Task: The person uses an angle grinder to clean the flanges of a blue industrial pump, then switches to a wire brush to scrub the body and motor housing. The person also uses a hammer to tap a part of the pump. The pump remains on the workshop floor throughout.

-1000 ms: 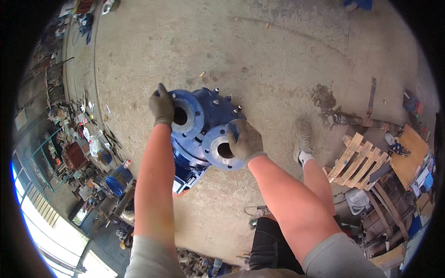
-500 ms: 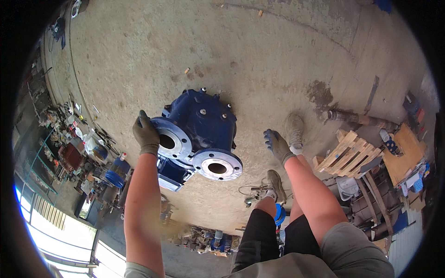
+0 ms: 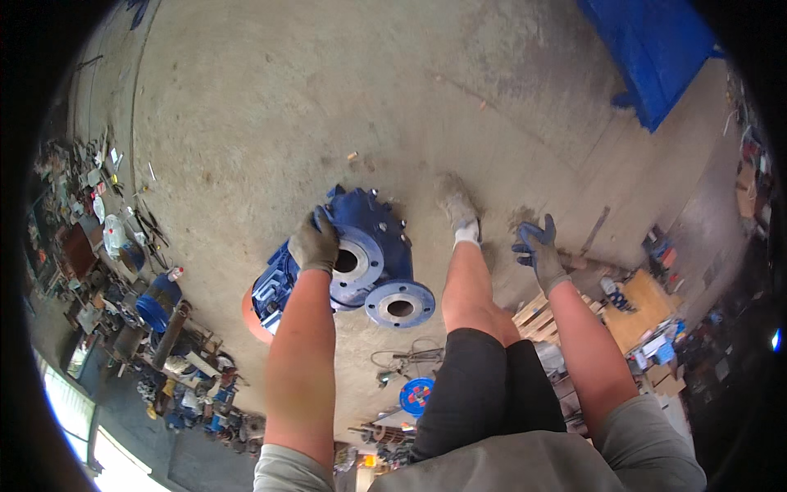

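Since the frame before, we see the blue pump casing point(image 3: 373, 238) shifted toward the shoe point(image 3: 456, 207), and the right hand point(image 3: 537, 250) swung farther out to the side, gloved fingers spread, holding nothing. Our left hand point(image 3: 315, 243) grips the rim of 1 of its 2 grey flanges point(image 3: 354, 261). Bare concrete floor point(image 3: 328, 98) lies open ahead; clutter lines the left edge, a wooden pallet point(image 3: 537, 316) the right.

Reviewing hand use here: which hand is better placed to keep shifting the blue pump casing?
Left. The gloved left hand grips a flange of the blue pump casing; the right hand hangs open in the air, apart from it, beyond the raised leg.
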A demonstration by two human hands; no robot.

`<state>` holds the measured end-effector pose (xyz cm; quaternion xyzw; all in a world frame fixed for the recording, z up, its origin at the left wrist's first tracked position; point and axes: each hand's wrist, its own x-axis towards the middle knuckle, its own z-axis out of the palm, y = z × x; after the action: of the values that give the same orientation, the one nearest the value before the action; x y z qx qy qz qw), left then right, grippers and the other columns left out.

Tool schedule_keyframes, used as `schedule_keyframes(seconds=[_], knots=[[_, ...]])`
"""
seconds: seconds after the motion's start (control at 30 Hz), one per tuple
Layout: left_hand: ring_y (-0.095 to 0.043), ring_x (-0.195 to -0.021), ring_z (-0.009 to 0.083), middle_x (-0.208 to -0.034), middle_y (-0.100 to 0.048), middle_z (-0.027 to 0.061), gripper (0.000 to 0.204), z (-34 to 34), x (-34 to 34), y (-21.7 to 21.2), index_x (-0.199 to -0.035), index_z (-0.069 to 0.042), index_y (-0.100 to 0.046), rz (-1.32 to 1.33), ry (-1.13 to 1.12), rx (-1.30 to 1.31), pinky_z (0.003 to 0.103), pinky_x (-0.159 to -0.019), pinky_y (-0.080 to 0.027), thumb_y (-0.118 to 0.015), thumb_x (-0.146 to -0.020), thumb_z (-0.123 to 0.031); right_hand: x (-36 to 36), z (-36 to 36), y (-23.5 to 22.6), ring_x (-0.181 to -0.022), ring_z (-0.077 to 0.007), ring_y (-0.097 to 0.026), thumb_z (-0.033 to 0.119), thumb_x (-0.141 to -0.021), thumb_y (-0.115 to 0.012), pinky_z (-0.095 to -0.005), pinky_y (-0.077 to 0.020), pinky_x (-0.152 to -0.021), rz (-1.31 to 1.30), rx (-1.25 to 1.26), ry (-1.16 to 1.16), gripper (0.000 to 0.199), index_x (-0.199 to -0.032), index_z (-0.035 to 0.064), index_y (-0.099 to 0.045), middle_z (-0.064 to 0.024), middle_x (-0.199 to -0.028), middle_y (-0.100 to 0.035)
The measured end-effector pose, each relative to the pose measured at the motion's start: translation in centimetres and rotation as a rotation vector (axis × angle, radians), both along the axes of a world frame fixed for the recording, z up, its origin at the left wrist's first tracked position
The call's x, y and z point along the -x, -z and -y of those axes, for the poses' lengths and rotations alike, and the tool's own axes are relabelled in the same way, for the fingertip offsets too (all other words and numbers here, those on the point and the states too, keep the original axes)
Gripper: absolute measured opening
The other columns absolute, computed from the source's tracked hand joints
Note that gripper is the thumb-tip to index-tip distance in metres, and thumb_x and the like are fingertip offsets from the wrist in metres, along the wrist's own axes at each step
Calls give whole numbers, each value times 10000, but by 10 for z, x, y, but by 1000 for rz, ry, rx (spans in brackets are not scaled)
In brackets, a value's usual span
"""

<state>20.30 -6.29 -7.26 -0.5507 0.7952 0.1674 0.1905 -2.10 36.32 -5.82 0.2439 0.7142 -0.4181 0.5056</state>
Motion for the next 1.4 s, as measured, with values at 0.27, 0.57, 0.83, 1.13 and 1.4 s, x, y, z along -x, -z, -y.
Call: schedule_keyframes(seconds=[0.27, 0.57, 0.83, 1.13, 1.4], knots=[[-716, -1028, 405, -1075, -746, 202, 345, 0, 11, -23, -1055, -97, -719, 62, -5, -351, 523, -901, -562, -567, -997, -402, 100, 60, -63, -1114, -248, -674, 72, -1004, -681, -374, -598, -759, -122, -131, -271, 1060, -1670, 319, 105, -146, -1467, -501], [-657, -1230, 421, -1316, -684, 258, 635, 70, 110, -67, -1392, -33, -630, -63, -290, -548, 490, -1075, -495, -523, -1008, -527, 217, 113, -179, -873, -279, -670, 249, -848, -834, -402, -570, -750, -447, -39, -342, 967, -1622, 84, -279, -159, -1131, -696], [-624, -1281, 436, -1331, -674, 276, 647, 183, 151, -207, -1344, -7, -661, -432, -326, -717, 489, -1112, -455, -479, -1027, -541, 270, 352, -233, -1121, -317, -611, 340, -925, -740, -427, -505, -946, -288, -167, -857, 727, -1516, 42, -438, -180, -1297, -649], [-659, -1256, 393, -1338, -674, 246, 389, 284, -86, -212, -1364, -87, -629, 97, -203, -515, 513, -1035, -537, -425, -1067, -235, 416, 678, -252, -1400, -359, -544, 442, -1012, -633, -456, -431, -1167, -415, -303, -1414, 589, -1396, -5, -617, -203, -1484, -597], [-719, -944, 439, -1092, -719, 304, 456, 378, -142, -203, -1036, 50, -675, -270, -1033, -324, 513, -863, -568, -415, -1003, -324, 286, 1284, -370, -1530, -414, -332, 430, -788, -856, -451, -298, -1253, -1183, 640, -1218, 1119, -1605, -45, -256, -303, -1619, -358]])
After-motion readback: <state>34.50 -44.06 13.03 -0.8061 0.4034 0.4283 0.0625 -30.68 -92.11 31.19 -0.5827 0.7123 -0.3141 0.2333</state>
